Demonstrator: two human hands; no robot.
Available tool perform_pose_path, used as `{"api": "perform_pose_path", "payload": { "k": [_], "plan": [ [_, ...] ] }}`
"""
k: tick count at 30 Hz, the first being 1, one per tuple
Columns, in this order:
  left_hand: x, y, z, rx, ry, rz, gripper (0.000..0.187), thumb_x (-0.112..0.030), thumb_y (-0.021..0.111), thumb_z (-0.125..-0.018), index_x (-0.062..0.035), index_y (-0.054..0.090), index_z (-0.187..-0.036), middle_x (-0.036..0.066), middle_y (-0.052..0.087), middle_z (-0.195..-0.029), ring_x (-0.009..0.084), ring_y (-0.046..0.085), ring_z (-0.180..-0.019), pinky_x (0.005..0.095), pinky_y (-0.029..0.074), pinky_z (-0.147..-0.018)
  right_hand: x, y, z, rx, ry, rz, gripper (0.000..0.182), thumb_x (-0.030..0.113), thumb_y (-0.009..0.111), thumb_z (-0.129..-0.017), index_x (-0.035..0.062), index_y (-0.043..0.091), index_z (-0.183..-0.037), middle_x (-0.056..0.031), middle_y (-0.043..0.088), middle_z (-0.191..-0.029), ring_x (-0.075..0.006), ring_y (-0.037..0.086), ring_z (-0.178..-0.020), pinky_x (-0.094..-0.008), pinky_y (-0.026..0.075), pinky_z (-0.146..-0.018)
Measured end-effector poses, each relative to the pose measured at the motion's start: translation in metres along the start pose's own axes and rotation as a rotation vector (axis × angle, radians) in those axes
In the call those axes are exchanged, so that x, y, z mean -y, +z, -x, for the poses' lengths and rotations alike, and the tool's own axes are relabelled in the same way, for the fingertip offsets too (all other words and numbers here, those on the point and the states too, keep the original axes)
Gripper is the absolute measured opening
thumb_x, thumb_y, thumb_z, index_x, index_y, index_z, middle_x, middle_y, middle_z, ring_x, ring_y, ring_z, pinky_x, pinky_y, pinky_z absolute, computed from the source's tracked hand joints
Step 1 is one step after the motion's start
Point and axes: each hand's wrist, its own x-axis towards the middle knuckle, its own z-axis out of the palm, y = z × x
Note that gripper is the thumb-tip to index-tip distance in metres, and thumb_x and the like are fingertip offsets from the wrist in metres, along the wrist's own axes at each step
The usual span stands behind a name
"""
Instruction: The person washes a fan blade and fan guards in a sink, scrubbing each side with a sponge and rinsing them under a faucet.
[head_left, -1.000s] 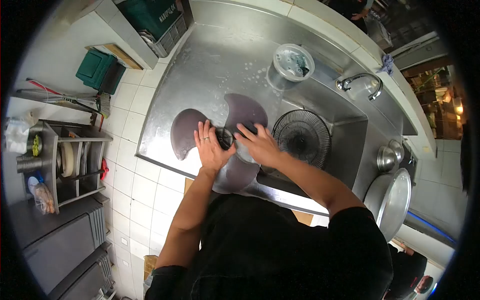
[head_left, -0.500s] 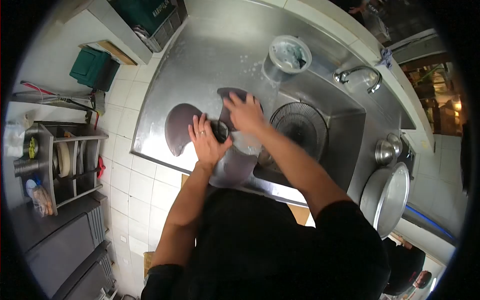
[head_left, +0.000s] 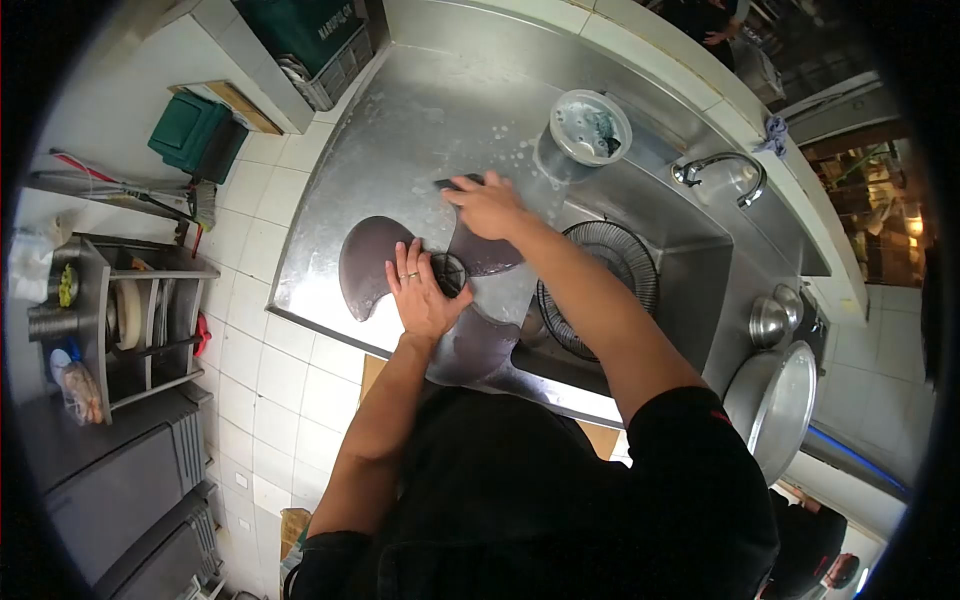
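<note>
Three broad, curved blades of smooth, dark purple-grey plastic make up the fan (head_left: 372,265), which lies flat on the brushed steel counter (head_left: 410,120) beside the sink (head_left: 695,290). Its round hub (head_left: 449,275) looks darker, with a ringed opening. The left hand (head_left: 427,296) is laid against the hub, its fingers stretched forward and its thumb held apart; a ring shows on one finger. The right hand (head_left: 488,208) is bent over the tip of the upper blade (head_left: 487,256); whether thumb and fingers close on it, I cannot tell.

Inside the sink stands a round black guard (head_left: 637,270) of fine wires, partly hidden by the right forearm. A translucent plastic tub (head_left: 590,127) holding whitish suds and something dark stands near the sink's far corner, with pale spots of foam on the steel near it. Beyond is a curved, shiny tap (head_left: 746,190).

Compared with the earliest frame, the right hand has gone from beside the hub up to the blade's tip, while the left has kept its place. The fan has the same layout, its surface glossy and wet-looking, with pale glare across the lower blade (head_left: 475,345).
</note>
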Motion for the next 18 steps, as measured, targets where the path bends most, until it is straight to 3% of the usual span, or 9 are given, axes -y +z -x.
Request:
{"api": "perform_pose_path", "payload": {
  "k": [3,5,9,11,13,15,16,17,18],
  "plan": [
    [0.001,0.001,0.005,-0.01,-0.003,-0.002,0.083,-0.048,0.08,-0.074,0.0028,0.051,-0.133,0.02,0.046,-0.153,0.0429,0.028,-0.153,0.064,0.016,-0.124,-0.023,0.016,0.064,-0.227,0.123,-0.062,0.055,0.015,0.064,-0.089,0.0216,0.061,-0.144,-0.0053,0.049,-0.158,-0.0433,0.053,-0.122,-0.0548,0.047,-0.102],
    [-0.001,0.002,0.002,-0.039,0.002,0.008,0.085,-0.048,0.081,-0.073,0.0028,0.051,-0.134,0.019,0.046,-0.153,0.0423,0.029,-0.153,0.0653,0.016,-0.123,-0.01,0.067,0.115,-0.526,0.148,0.124,0.058,0.012,0.067,-0.086,0.0192,0.06,-0.144,-0.0078,0.051,-0.155,-0.0434,0.055,-0.116,-0.0557,0.049,-0.097],
    [-0.001,0.004,0.001,-0.008,-0.017,-0.012,0.084,-0.046,0.081,-0.073,0.0027,0.051,-0.135,0.019,0.046,-0.154,0.0421,0.028,-0.154,0.0649,0.013,-0.124,0.012,0.059,0.143,-0.444,0.045,0.108,0.062,0.014,0.067,-0.085,0.0198,0.058,-0.146,-0.0106,0.051,-0.154,-0.0441,0.055,-0.116,-0.0537,0.05,-0.097],
    [-0.002,0.005,0.005,-0.002,0.001,-0.009,0.085,-0.046,0.081,-0.073,0.0029,0.05,-0.136,0.018,0.046,-0.155,0.0413,0.027,-0.154,0.0645,0.012,-0.124,-0.009,0.044,0.118,-0.396,0.455,-0.005,0.058,0.014,0.068,-0.084,0.019,0.064,-0.142,-0.0103,0.055,-0.153,-0.0455,0.056,-0.112,-0.0518,0.051,-0.096],
    [-0.002,0.006,0.002,-0.022,-0.006,-0.016,0.086,-0.046,0.081,-0.073,0.0031,0.05,-0.136,0.018,0.045,-0.155,0.0402,0.027,-0.155,0.064,0.012,-0.124,0.014,0.058,0.125,-0.391,0.38,0.062,0.059,0.013,0.069,-0.083,0.0173,0.064,-0.141,-0.0096,0.054,-0.154,-0.0444,0.056,-0.11,-0.0524,0.051,-0.092],
    [-0.004,0.006,-0.003,-0.008,-0.013,-0.029,0.087,-0.046,0.081,-0.073,0.0038,0.049,-0.137,0.018,0.045,-0.156,0.0403,0.026,-0.155,0.0637,0.012,-0.124,0.035,0.069,0.141,-0.482,-0.052,0.151,0.056,0.013,0.068,-0.082,0.0147,0.064,-0.138,-0.009,0.054,-0.152,-0.0406,0.057,-0.104,-0.0505,0.05,-0.089],
    [-0.003,0.006,-0.002,-0.013,-0.006,-0.033,0.087,-0.047,0.081,-0.073,0.0031,0.049,-0.136,0.019,0.044,-0.155,0.0415,0.026,-0.155,0.0642,0.012,-0.124,0.018,0.08,0.13,-0.618,-0.003,0.128,0.059,0.012,0.068,-0.082,0.0144,0.061,-0.14,-0.0094,0.05,-0.155,-0.0424,0.057,-0.106,-0.0512,0.051,-0.09],
    [-0.003,0.005,0.002,-0.014,0.001,-0.039,0.086,-0.047,0.08,-0.072,0.0025,0.049,-0.135,0.02,0.044,-0.155,0.0427,0.025,-0.155,0.0648,0.012,-0.124,0.016,0.081,0.129,-0.607,0.008,0.114,0.059,0.012,0.068,-0.082,0.0144,0.061,-0.14,-0.0094,0.05,-0.155,-0.0424,0.057,-0.106,-0.0512,0.051,-0.09],
    [-0.005,0.002,0.002,-0.004,-0.008,-0.019,0.086,-0.047,0.08,-0.073,0.0031,0.049,-0.135,0.019,0.044,-0.155,0.0427,0.024,-0.155,0.0653,0.012,-0.124,0.014,0.076,0.126,-0.567,0.178,0.107,0.057,0.014,0.067,-0.082,0.016,0.062,-0.139,-0.0103,0.052,-0.153,-0.043,0.058,-0.107,-0.0516,0.051,-0.088]
  ]
}}
